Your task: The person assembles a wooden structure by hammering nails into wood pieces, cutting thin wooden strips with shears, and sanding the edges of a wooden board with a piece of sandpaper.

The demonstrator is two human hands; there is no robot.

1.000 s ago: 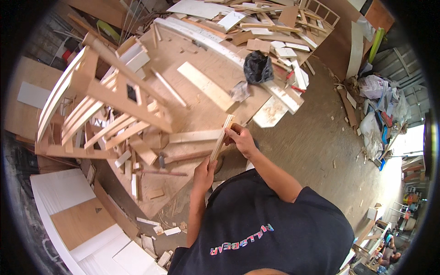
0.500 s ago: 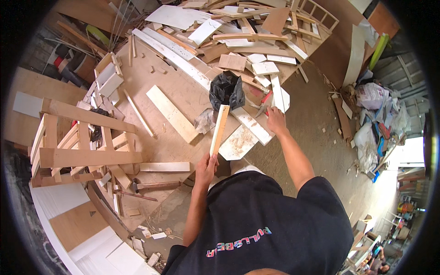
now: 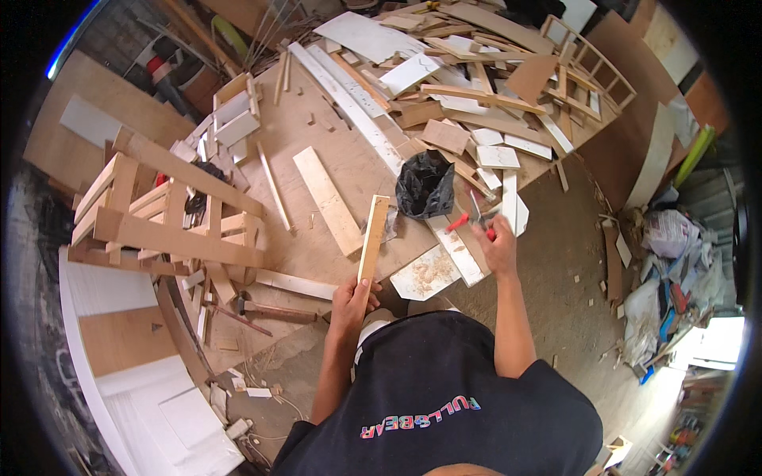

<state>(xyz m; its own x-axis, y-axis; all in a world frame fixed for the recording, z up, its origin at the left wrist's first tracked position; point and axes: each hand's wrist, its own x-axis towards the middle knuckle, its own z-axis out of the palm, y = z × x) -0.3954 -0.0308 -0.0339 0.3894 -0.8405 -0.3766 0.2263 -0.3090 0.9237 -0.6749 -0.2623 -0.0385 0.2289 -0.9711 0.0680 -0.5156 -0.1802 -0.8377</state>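
Note:
My left hand [image 3: 353,305] is closed around the lower end of a narrow wooden strip [image 3: 373,238], which stands up and away from me. In my right hand [image 3: 498,246] are red-handled pliers [image 3: 476,216], with the handles spread apart and the grey metal end pointing away. The fingers partly hide the tool. A black plastic bag [image 3: 425,186], open at the top, stands just left of the pliers. Beneath and beside them lie a long white board [image 3: 458,252] and a white panel [image 3: 425,274] strewn with sawdust or shavings.
A large pile of wood offcuts [image 3: 484,87] covers the far side of the wooden work surface [image 3: 278,194]. A slatted wooden frame [image 3: 175,206] stands at the left, near a hammer [image 3: 274,309]. A flat plank [image 3: 327,198] lies ahead. Plastic sacks [image 3: 671,238] sit at the right.
My right hand has come nearer and risen with the pliers, whose handles now show spread apart. My left hand still grips the strip. The whole view has shifted.

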